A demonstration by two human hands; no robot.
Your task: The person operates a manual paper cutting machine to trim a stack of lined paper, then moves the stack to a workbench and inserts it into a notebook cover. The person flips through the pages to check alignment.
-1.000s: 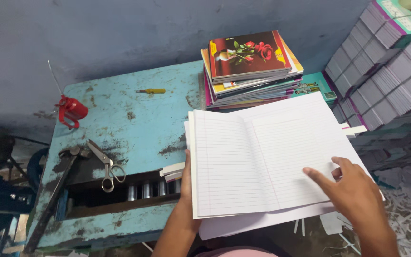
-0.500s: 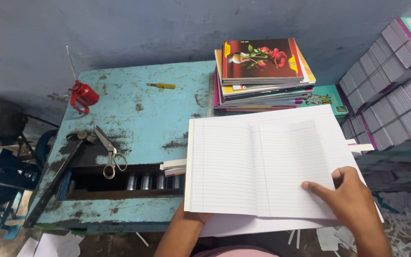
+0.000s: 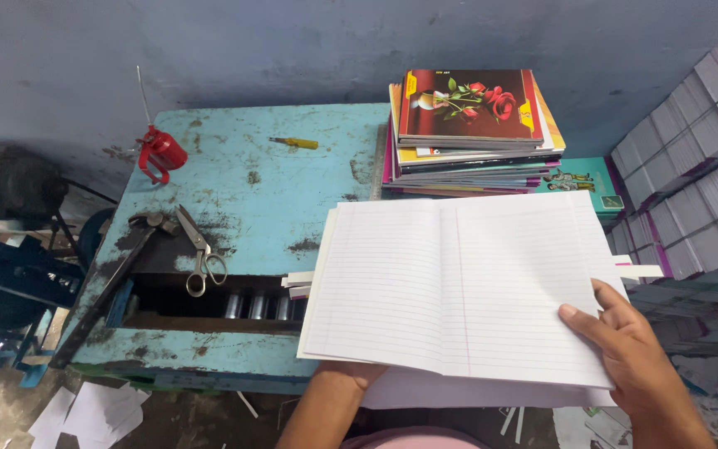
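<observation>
Head view: your right hand [image 3: 637,357] pinches the open ruled notebook [image 3: 459,287] at its 4 o'clock corner; your left hand [image 3: 351,376] sits under its 7 o'clock edge, grip hidden. Scissors [image 3: 199,249] lie at 9 o'clock on the table [image 3: 292,183].

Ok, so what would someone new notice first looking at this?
Probably the open ruled sheets spread front and centre, with the right hand gripping their lower right corner and the left hand underneath the near edge. Behind them sits a stack of notebooks topped by a rose cover, and a red oil can stands far left on the worn blue table.
</observation>
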